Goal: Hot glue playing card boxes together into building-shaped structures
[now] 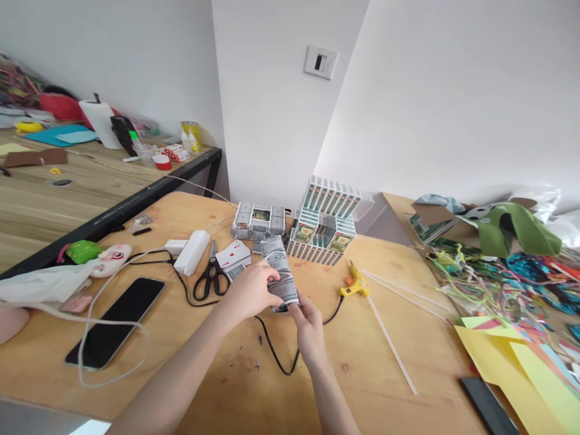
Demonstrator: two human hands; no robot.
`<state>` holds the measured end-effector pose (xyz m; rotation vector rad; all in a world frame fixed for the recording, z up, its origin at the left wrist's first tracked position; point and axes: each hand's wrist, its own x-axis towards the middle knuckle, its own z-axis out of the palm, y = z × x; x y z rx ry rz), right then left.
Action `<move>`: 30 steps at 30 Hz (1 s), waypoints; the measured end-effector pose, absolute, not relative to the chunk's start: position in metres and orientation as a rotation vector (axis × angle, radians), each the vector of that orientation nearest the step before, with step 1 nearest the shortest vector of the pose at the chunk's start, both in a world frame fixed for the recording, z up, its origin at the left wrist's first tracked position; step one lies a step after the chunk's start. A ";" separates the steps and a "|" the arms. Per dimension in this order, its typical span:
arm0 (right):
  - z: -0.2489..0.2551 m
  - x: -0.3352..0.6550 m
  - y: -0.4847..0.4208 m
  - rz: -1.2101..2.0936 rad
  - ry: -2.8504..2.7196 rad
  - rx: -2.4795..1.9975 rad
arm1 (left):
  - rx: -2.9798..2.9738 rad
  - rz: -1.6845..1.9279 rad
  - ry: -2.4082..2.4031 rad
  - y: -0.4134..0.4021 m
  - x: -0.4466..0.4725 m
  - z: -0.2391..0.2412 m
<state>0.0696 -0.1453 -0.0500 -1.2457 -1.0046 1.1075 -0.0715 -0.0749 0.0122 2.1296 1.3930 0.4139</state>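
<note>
A long piece made of grey-patterned playing cards [281,273] is held between my two hands above the wooden table. My left hand [256,289] grips its left side with thumb and fingers. The fingers of my right hand [309,323] pinch its near right corner. Loose playing cards [234,254], some face up, lie just left of it, beside black-handled scissors [212,278]. Behind it stands a block built of grey-patterned cards [259,221]. To the right of that block, green and white card boxes [324,223] are stacked into a structure.
A yellow glue gun [356,283] lies to the right with clear glue sticks [389,341]. A black phone [118,320], a white cable and a white power adapter [191,252] are at left. Coloured paper [502,374] and craft strips [493,284] cover the right side.
</note>
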 end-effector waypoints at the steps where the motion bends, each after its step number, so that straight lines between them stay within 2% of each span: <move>1: -0.049 0.071 -0.145 1.129 -1.016 -1.233 | 2.142 0.428 1.396 -0.076 -0.070 0.012; 30: -0.051 0.075 -0.147 1.068 -1.102 -1.252 | 2.423 0.304 1.212 -0.068 -0.069 0.028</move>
